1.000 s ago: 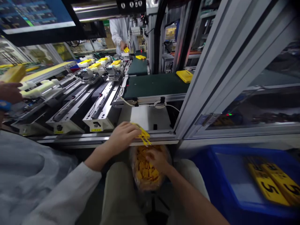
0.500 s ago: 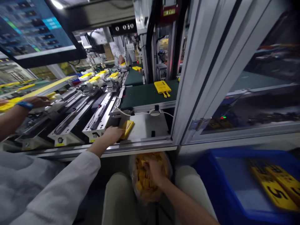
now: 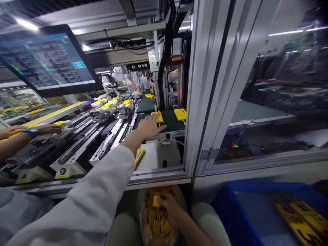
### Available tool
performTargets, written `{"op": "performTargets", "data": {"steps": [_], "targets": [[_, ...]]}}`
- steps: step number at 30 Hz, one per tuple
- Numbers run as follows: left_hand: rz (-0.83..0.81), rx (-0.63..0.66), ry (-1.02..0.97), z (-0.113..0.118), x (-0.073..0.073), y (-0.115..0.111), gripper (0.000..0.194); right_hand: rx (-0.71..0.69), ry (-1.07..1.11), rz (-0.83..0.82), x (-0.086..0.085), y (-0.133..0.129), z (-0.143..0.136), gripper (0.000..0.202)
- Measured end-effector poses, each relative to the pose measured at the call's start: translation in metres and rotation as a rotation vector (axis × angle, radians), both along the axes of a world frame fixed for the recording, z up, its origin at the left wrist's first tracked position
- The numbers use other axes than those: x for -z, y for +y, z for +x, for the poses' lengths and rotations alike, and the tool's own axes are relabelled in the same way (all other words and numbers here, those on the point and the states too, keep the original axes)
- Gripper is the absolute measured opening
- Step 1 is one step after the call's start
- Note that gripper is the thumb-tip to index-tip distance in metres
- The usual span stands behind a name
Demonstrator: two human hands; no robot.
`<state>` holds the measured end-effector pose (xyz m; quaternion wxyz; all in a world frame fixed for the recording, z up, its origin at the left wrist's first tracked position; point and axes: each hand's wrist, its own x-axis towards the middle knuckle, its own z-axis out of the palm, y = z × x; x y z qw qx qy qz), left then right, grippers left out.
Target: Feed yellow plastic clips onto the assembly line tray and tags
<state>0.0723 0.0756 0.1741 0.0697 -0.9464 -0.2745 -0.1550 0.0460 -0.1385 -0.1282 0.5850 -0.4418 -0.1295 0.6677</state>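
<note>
My left hand (image 3: 149, 127), in a white sleeve, reaches over the near edge of the green conveyor belt (image 3: 169, 125). Its fingers are stretched out over a yellow power bank (image 3: 159, 118) and partly cover it; whether they touch it I cannot tell. Another power bank (image 3: 180, 114), with short cable ends, lies to its right on the belt. Below my left forearm, a third power bank (image 3: 139, 155) rests on the grey metal plate (image 3: 159, 156). Between my knees, my right hand (image 3: 167, 206) pinches a small yellow piece (image 3: 156, 201) above a clear bag (image 3: 143, 218) full of similar pieces.
A co-worker's hands (image 3: 42, 130) are at the left, one with a blue wristband. Fixtures (image 3: 107, 106) carry several yellow units on rails. A monitor (image 3: 48, 61) hangs upper left. An aluminium post (image 3: 202, 85) stands right of the belt. A blue bin (image 3: 246, 218) holds yellow parts.
My left hand has let go of the power bank on the plate and moved forward to the belt. My right hand has lifted a small yellow piece from the bag. The view has tilted up.
</note>
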Motion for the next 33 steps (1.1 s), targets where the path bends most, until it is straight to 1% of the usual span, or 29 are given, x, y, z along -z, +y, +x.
{"op": "performTargets", "data": {"steps": [2,3,4,5,6,8,9,10,12,13,14,15,16,17,18,19,20,21,23,24,26,28,30,33], "targets": [[-0.118,-0.044,0.091,0.004,-0.004,0.011,0.076,0.037,0.016,-0.018,-0.006,-0.011,0.005,0.051],[-0.134,-0.031,0.126,0.001,-0.003,0.013,0.078,0.062,0.034,-0.018,-0.009,-0.018,0.009,0.051],[-0.114,0.004,0.140,-0.004,-0.001,0.012,0.078,0.091,0.052,-0.005,-0.014,-0.025,0.013,0.050],[-0.071,0.051,0.129,-0.012,0.004,0.008,0.073,0.125,0.069,0.017,-0.019,-0.033,0.018,0.049],[-0.026,0.098,0.091,-0.021,0.010,0.002,0.062,0.164,0.079,0.047,-0.026,-0.040,0.023,0.048],[0.014,0.160,-0.081,-0.041,0.025,-0.020,0.034,0.249,0.072,0.118,-0.044,-0.052,0.034,0.047],[0.003,0.174,-0.211,-0.052,0.033,-0.035,0.025,0.299,0.051,0.160,-0.055,-0.057,0.039,0.045],[-0.027,0.175,-0.363,-0.063,0.041,-0.052,0.021,0.351,0.032,0.202,-0.067,-0.060,0.044,0.042],[-0.138,0.142,-0.724,-0.082,0.057,-0.091,0.019,0.429,-0.022,0.275,-0.093,-0.065,0.053,0.037],[-0.231,0.096,-0.917,-0.090,0.065,-0.112,0.022,0.451,-0.074,0.310,-0.107,-0.067,0.057,0.035],[-0.368,0.025,-1.104,-0.097,0.072,-0.132,0.027,0.469,-0.151,0.343,-0.122,-0.069,0.059,0.032],[-0.564,-0.032,-1.215,-0.104,0.078,-0.151,0.031,0.480,-0.256,0.359,-0.136,-0.070,0.061,0.030],[-0.779,-0.070,-1.268,-0.111,0.085,-0.168,0.034,0.471,-0.390,0.367,-0.150,-0.072,0.061,0.028],[-0.981,-0.096,-1.276,-0.117,0.091,-0.182,0.038,0.442,-0.545,0.371,-0.163,-0.074,0.060,0.026],[-1.146,-0.107,-1.246,-0.123,0.098,-0.194,0.041,0.391,-0.714,0.379,-0.176,-0.075,0.058,0.020],[-1.259,-0.111,-1.207,-0.129,0.104,-0.203,0.043,0.327,-0.878,0.402,-0.187,-0.075,0.055,0.014],[-1.320,-0.114,-1.175,-0.136,0.109,-0.209,0.045,0.262,-1.030,0.443,-0.196,-0.075,0.051,0.008],[-1.347,-0.113,-1.147,-0.142,0.114,-0.214,0.046,0.194,-1.162,0.496,-0.203,-0.074,0.047,0.006],[-1.355,-0.102,-1.108,-0.154,0.123,-0.219,0.044,0.080,-1.348,0.600,-0.212,-0.070,0.036,0.011],[-1.350,-0.088,-1.094,-0.159,0.126,-0.220,0.042,0.037,-1.406,0.633,-0.213,-0.068,0.031,0.013],[-1.332,-0.069,-1.079,-0.169,0.130,-0.221,0.038,-0.006,-1.467,0.655,-0.212,-0.065,0.021,0.015],[-1.324,-0.061,-1.080,-0.176,0.132,-0.222,0.037,-0.003,-1.492,0.654,-0.210,-0.063,0.013,0.016],[-1.354,-0.053,-1.093,-0.182,0.133,-0.222,0.037,0.000,-1.495,0.650,-0.207,-0.062,0.007,0.018],[-1.416,-0.053,-1.126,-0.189,0.134,-0.222,0.039,0.034,-1.447,0.575,-0.202,-0.060,0.002,0.014]]}}
